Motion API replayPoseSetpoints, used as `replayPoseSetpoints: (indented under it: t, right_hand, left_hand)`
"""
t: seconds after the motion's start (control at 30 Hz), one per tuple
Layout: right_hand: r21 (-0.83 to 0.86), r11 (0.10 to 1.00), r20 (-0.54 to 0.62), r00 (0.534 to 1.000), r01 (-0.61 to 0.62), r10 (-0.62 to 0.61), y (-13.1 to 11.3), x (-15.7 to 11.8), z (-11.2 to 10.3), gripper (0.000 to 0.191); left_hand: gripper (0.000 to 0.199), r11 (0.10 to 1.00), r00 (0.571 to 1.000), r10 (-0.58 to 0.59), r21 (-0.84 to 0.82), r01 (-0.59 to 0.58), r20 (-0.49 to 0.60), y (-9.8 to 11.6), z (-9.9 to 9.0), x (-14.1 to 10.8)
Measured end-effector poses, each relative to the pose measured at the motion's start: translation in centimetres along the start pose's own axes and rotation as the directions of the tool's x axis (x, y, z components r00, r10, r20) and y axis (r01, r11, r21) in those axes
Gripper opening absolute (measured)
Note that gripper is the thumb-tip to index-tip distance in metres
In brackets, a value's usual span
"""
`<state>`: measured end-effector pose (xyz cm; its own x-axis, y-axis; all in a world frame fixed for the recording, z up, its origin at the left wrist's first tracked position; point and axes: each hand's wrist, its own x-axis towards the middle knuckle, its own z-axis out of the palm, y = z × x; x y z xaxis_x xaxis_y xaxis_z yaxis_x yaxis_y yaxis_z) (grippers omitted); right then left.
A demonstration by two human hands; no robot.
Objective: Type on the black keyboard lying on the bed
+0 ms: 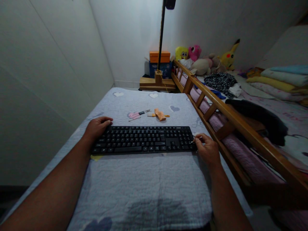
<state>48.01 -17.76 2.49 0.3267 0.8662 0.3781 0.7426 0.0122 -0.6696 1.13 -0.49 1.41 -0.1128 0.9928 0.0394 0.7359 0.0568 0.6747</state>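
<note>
The keyboard [139,149] lies mid-desk [149,183], parallel to the near edge. The right hand [208,149], grip pinched on a cotton swab [192,141], should press lightly; the left hand [96,127], grip unclear, should steady the keyboard's end towards the left edge.

A black keyboard [139,140] lies keys-up, a pale stick [192,141] at its numpad [184,137].
</note>
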Motion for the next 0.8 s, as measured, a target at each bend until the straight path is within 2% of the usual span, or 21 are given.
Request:
replayPoseSetpoints:
  t: [0.47, 0.8]
  right_hand:
    - [-0.002, 1.000, 0.041, 0.999, -0.024, 0.024, 0.0, -0.1, -0.1, 0.018]
    - [0.011, 1.000, 0.046, 0.999, 0.026, -0.026, -0.7, -0.2, -0.1, 0.018]
  left_hand:
    - [0.054, 1.000, 1.000, 0.009, 0.016, -0.009, -0.010, -0.1, 0.1, -0.1]
    - [0.053, 1.000, 1.000, -0.015, 0.014, 0.015, -0.013, 0.9, -0.2, -0.4]
